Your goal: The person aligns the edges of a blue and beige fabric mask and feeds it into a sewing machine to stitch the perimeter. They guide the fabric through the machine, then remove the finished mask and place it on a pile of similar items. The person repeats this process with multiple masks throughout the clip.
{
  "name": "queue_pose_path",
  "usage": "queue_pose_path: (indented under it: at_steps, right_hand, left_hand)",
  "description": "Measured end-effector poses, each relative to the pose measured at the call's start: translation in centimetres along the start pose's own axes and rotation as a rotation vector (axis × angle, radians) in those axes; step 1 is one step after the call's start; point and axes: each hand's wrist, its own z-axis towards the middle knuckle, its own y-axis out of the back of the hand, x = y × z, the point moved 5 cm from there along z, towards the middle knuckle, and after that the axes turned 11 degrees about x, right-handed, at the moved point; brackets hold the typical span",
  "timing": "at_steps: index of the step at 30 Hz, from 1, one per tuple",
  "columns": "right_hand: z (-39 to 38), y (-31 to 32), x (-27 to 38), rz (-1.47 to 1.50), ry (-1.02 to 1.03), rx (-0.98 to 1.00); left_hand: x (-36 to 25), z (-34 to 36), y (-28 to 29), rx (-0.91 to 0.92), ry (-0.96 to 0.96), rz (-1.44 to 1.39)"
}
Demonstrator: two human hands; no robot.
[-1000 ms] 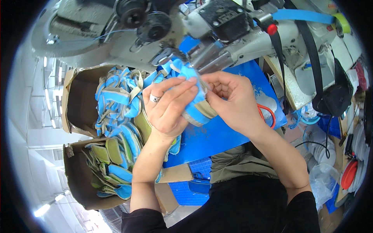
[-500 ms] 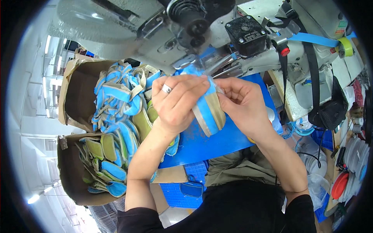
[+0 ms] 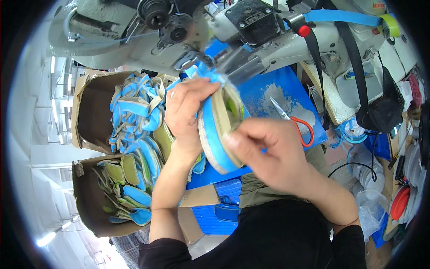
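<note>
My left hand (image 3: 188, 112), with a ring on one finger, grips the far side of a blue and beige shoe upper piece (image 3: 219, 134) held on edge. My right hand (image 3: 264, 152) pinches its near side from the right. The piece's top end reaches up under the head of a grey industrial sewing machine (image 3: 233, 36). Both hands hold the piece above a blue work surface (image 3: 273, 94).
Two cardboard boxes sit at the left, the upper box (image 3: 89, 112) and the lower box (image 3: 89, 197), both filled with several blue, beige and green shoe pieces. Orange-handled scissors (image 3: 298, 123) lie on the blue surface. A black strap and blue tape hang off the machine at right.
The view shifted. The shoe piece has been turned on edge and lowered; my right hand slid down toward its near end, while my left hand kept its grip.
</note>
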Motion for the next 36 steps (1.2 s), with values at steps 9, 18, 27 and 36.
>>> queue_pose_path:
  at_steps: [9, 18, 27, 36]
  right_hand:
    - [4.6, 2.5, -4.3, 0.253, 0.096, -0.175]
    - [4.6, 1.8, -5.4, 0.360, 0.111, -0.139]
    - [4.5, 1.4, -5.1, 0.422, 0.117, -0.124]
    - [4.4, 1.7, -5.2, 0.387, 0.056, -0.157]
  left_hand:
    - [-0.1, -0.4, 0.5, -0.002, 0.106, -0.303]
    - [0.6, -0.7, 0.3, 0.093, 0.337, -0.668]
    - [0.3, -0.3, 0.6, 0.119, 0.311, -0.716]
    - [-2.3, 0.9, 1.3, 0.196, -0.132, 0.066]
